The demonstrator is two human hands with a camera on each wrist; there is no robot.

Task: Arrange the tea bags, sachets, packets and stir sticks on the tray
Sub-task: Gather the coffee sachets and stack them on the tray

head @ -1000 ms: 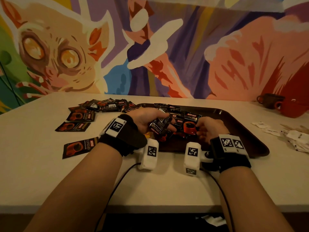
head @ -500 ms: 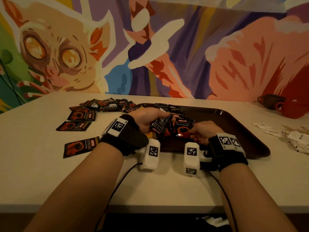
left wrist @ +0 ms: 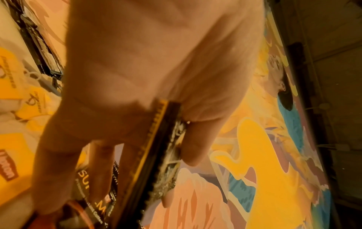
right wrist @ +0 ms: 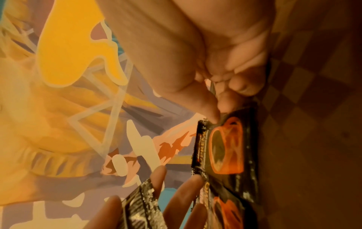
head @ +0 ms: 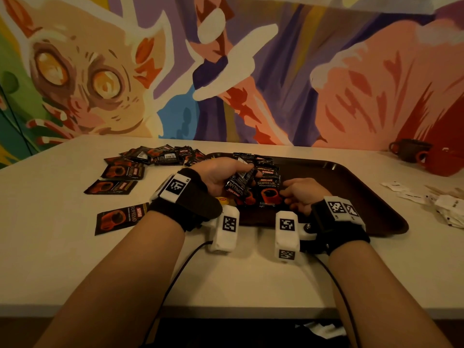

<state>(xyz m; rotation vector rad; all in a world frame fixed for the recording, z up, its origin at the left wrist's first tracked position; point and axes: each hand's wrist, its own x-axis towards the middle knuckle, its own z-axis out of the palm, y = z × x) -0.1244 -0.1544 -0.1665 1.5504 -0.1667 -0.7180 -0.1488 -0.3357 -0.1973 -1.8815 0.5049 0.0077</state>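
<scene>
We are laying coffee sachets on the tray (head: 356, 177): left hand (head: 221, 174) grips a stack (head: 239, 183), right hand (head: 301, 194) pinches one sachet (head: 268, 194); next we set it flat toward 12 o'clock

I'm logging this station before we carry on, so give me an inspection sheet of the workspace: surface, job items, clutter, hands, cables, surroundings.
Surface: pale table bearing a dark brown tray.
Job's things: black coffee sachets in a row on the tray; loose sachets on the table left of it; yellow tea bags under the left hand.
Clutter: white paper packets at right; two cups far right.
Grippers: left hand holds a stack of sachets; right hand pinches one sachet.
Cables: black wrist cables trail off the front edge.
Surroundings: painted mural wall.
</scene>
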